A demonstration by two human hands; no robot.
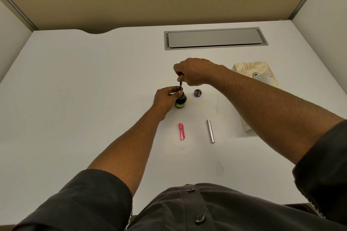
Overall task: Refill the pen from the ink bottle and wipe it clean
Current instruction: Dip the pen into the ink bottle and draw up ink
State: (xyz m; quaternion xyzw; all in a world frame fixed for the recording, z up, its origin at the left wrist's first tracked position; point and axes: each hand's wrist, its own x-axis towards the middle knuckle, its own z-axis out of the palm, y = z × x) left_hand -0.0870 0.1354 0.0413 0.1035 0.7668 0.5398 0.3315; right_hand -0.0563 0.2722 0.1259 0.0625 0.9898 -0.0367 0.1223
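White worktop (75, 99) carries everything. A patterned tissue box (249, 69) sits near its right edge. The right hand (193, 71) pinches the dark pen section (180, 85) upright, its lower end in the mouth of the ink bottle (181, 102). The left hand (166, 99) grips the bottle, near the worktop's middle. A silver pen barrel (210, 131) and pink pen cap (181, 131) lie toward the near edge, apart. The bottle cap (198, 92) rests just right of the bottle.
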